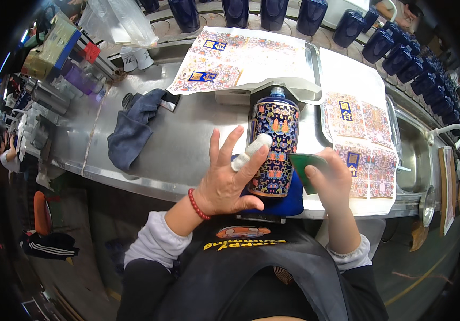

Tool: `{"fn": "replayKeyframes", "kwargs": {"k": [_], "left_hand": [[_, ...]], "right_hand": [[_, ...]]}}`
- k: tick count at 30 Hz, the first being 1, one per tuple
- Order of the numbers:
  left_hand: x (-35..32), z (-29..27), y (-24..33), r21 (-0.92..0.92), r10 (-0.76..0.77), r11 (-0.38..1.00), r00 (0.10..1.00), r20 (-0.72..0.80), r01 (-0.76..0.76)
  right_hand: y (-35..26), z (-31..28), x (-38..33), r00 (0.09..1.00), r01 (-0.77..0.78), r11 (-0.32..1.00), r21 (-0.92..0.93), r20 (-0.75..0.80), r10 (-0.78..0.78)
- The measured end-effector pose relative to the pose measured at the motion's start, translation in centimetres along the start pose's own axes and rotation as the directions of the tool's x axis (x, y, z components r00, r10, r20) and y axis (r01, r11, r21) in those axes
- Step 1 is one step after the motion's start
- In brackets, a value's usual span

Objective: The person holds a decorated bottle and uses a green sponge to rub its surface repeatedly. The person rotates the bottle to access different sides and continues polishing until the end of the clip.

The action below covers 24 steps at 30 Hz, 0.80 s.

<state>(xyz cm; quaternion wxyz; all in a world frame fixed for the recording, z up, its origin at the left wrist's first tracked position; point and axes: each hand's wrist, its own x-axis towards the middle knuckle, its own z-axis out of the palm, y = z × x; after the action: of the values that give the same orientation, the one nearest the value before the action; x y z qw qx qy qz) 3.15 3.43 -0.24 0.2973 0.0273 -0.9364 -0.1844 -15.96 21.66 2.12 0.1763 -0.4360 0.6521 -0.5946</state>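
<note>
A dark blue bottle (276,120) lies on its back in front of me, neck pointing away, its body covered in a colorful floral pattern. It rests over a blue pad (295,200). My left hand (227,179) is spread along the bottle's left side, with white covers on two fingers and its fingertips at the patterned surface; it grips nothing. In my right hand (334,176) is a flat green scraper (306,163), pinched between thumb and fingers, its edge against or very close to the bottle's right side. Whether it touches is hard to tell.
Printed decal sheets (262,51) lie beyond the bottle, and more decal sheets (359,128) lie at right. A dark blue cloth (133,131) is on the steel counter (179,142). Several blue bottles (274,13) line the curved rack behind. A sink (416,150) sits at far right.
</note>
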Motion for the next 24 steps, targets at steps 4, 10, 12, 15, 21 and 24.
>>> {"fn": "replayKeyframes", "kwargs": {"k": [4,10,12,15,21,24], "left_hand": [[3.2,-0.3,-3.1,0.040,0.107,0.993,0.993,0.050,-0.109],[5.9,0.1,-4.7,-0.024,0.152,0.988,0.988,0.015,-0.152],[6.3,0.1,-5.2,-0.001,0.160,0.987,0.986,0.039,-0.160],[6.7,0.2,-5.7,-0.018,0.152,0.988,0.988,0.034,-0.151],[6.7,0.6,-5.2,-0.185,0.025,0.982,0.994,-0.110,-0.045],[6.1,0.4,-4.9,-0.096,-0.028,0.995,0.988,-0.150,0.014]], "right_hand": [[0.6,0.3,0.0,1.000,-0.029,0.999,-0.032,0.006,0.029],[0.7,0.1,0.1,0.999,-0.028,0.993,-0.117,0.014,0.029],[0.7,0.1,0.2,0.999,-0.034,0.996,-0.084,0.013,0.035],[0.8,0.0,0.2,0.998,-0.056,0.996,-0.074,0.022,0.058],[0.7,-0.7,0.5,0.997,-0.077,0.997,-0.018,0.002,0.077],[0.9,-1.0,0.8,0.995,-0.094,0.995,0.045,-0.037,0.096]]}}
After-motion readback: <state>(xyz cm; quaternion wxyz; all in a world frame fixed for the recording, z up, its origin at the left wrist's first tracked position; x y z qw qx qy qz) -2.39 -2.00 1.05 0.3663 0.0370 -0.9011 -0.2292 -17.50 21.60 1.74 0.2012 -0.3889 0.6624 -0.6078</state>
